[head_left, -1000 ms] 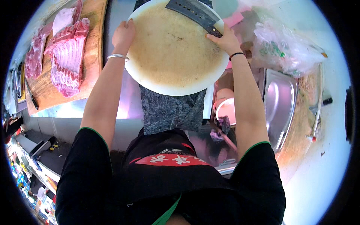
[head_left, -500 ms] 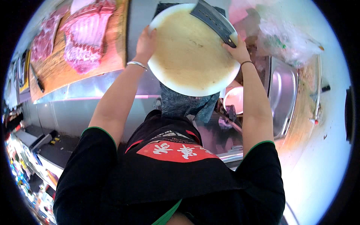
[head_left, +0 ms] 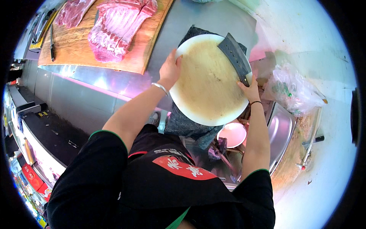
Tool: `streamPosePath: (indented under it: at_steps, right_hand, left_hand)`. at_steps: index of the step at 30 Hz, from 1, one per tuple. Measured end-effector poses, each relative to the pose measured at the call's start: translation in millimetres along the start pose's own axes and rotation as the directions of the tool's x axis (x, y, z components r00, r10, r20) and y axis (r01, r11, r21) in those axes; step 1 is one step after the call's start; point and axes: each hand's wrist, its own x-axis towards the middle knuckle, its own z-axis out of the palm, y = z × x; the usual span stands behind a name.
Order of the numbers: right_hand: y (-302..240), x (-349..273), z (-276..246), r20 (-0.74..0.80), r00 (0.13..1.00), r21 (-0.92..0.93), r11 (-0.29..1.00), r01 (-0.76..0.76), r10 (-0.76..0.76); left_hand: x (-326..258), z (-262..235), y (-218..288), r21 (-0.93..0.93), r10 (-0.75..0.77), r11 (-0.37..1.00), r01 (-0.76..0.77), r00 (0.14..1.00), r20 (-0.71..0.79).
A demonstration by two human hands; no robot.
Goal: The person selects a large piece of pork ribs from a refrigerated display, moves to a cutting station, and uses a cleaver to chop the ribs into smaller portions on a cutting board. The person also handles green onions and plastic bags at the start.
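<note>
A round, tan-stained white cutting board (head_left: 209,89) sits between your hands. The fingers of your left hand (head_left: 170,71) pinch its left rim; your right hand (head_left: 251,91) pinches the opposite side, thumb beside the handle of a dark, hole-punched cleaver (head_left: 233,56) lying on it. Since the earlier frame, the board has come lower in your view, with more counter (head_left: 206,18) showing beyond your fingers.
</note>
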Motion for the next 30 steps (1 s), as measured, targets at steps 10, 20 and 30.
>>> streamPosePath:
  at_steps: [10, 20, 30]
  right_hand:
    - [6, -18, 0, -0.204, 0.976, -0.132, 0.986, -0.104, 0.076]
    - [21, -80, 26, -0.273, 0.954, -0.198, 0.962, -0.185, 0.127]
    - [24, -91, 20, -0.261, 0.945, -0.037, 0.976, -0.213, 0.197]
  left_hand:
    - [-34, 8, -5, 0.057, 0.08, 0.995, -0.076, 0.994, -0.08]
    - [5, 4, 0, 0.201, 0.136, 0.967, -0.159, 0.983, 0.122]
    - [-69, 35, -18, -0.01, 0.065, 0.998, -0.067, 0.989, -0.13]
